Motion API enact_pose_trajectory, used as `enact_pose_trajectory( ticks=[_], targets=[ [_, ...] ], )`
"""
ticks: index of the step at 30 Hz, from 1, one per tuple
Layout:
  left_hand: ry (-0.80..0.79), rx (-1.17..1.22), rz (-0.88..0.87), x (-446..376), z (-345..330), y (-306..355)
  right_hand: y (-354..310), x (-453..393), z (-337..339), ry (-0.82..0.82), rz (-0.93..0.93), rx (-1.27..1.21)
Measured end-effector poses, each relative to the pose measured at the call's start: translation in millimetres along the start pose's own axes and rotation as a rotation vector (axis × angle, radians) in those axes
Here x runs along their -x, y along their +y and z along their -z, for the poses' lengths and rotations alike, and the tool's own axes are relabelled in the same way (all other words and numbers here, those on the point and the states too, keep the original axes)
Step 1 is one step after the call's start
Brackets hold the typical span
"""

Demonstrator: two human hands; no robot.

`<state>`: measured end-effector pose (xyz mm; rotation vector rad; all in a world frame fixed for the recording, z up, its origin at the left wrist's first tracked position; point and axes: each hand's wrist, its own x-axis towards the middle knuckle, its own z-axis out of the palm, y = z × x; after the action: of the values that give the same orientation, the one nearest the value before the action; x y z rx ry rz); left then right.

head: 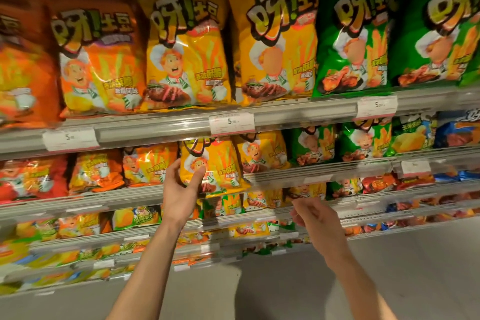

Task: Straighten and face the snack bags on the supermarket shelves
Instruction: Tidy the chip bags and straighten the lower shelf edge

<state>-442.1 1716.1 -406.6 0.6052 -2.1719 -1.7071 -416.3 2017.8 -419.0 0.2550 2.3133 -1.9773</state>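
Facing step: left hand [181,191] grips yellow bag [215,163] just under the middle price tag [232,122], bag poking past the shelf edge. Right hand [309,213] below-right, loosely curled, probably empty (blurred). Next: push bag back square.

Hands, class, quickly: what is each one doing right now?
Left hand: grips the yellow snack bag on the second shelf.
Right hand: loosely curled, holding nothing.
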Motion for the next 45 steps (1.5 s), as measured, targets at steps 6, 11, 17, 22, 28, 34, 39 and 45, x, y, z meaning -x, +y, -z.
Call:
enact_pose_trajectory(
  ticks=[6,11,17,22,28,34,39,45],
  targets=[
    [0.029,-0.052,-0.038,-28,-4,8,-2,1,-10,-0.065,-0.009,0.063],
    [0.032,-0.103,-0.081,-32,-14,7,-2,-2,-10,-0.072,-0.035,0.075],
    [-0.057,-0.179,-0.076,-35,-10,-7,2,0,-4,-0.063,-0.058,0.101],
    [-0.102,-0.193,-0.114,-49,-12,-2,1,0,-1,-0.064,-0.074,0.066],
    [-0.16,-0.227,-0.091,-45,-10,-16,6,-2,3,-0.039,-0.08,0.047],
    [-0.235,-0.279,-0.083,-55,-9,-6,13,-4,8,-0.036,-0.086,0.073],
    [-0.265,-0.422,-0.076,-43,-7,-12,17,-4,9,-0.034,-0.085,0.051],
    [-0.265,-0.516,-0.09,-47,0,-6,20,-3,12,-0.02,-0.094,0.017]
  ],
)
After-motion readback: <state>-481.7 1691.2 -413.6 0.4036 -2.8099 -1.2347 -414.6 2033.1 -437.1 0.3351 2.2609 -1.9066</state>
